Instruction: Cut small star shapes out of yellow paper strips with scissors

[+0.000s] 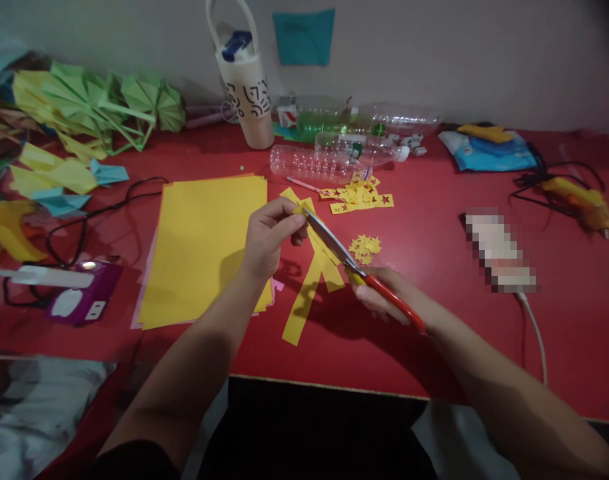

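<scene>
My left hand [270, 233] pinches a small piece of yellow paper [299, 209] between thumb and fingers. Red-handled scissors [334, 243] are gripped in my right hand [379, 293], their blades pointing up and left so the tips meet the paper. Under the blades lie several yellow paper strips [304, 303] on the red table. A little pile of yellow paper stars [365, 248] sits just right of the blades. Behind it are strips with star-shaped holes [362, 195]. Left of my left hand rests a stack of yellow sheets [204, 247].
Clear plastic bottles [319, 163] and a white tumbler [249, 100] stand or lie at the back. On the right are a blue packet [487, 152], a yellow glue gun [579, 200] and a phone [499, 250] on a cable. Folded paper shapes [89, 100] and a purple power strip [84, 293] occupy the left.
</scene>
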The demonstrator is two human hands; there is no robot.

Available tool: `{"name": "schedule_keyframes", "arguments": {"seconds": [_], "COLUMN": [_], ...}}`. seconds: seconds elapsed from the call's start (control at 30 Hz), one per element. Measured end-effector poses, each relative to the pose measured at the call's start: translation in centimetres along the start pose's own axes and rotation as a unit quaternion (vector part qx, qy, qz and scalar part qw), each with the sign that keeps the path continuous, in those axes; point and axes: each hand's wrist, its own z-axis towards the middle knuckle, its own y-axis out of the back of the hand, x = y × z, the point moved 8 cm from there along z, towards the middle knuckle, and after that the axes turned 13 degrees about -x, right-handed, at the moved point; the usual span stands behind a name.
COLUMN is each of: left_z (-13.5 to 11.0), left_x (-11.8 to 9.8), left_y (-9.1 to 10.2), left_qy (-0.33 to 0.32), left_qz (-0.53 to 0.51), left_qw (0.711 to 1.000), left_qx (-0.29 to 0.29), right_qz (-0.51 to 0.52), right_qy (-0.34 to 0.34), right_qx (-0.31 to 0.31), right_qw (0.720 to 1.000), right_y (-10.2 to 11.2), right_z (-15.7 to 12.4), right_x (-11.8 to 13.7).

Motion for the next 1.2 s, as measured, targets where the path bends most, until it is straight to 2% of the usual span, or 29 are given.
{"name": "schedule_keyframes", "arguments": {"seconds": [0.17, 0.47, 0.73, 1.2], "left_z": [-0.1, -0.3, -0.3, -0.4], "left_x": [0.1, -0.1, 0.3, 0.5], "left_y": [-0.2, -0.5, -0.4, -0.4], "left_qy": [0.0, -0.001, 0.004, 0.023], "left_qz": [0.01, -0.005, 0.013, 0.012], "left_qw": [1.0, 1.0, 1.0, 1.0], "left_qx": [0.003, 0.0, 0.0, -0.002], "right_qz": [0.021, -0.006, 0.002, -0.004], "right_qy": [0.014, -0.01, -0.075, -0.055], "right_qx": [0.0, -0.021, -0.03, -0.036], "right_qw": [1.0, 1.0, 0.997, 0.998], "right_y": [-0.4, -0.4, -0.6, -0.4], "right_z": [-0.1, -0.1, -0.3, -0.1], "right_x": [1.1, 0.3, 0.1, -0.1]}}
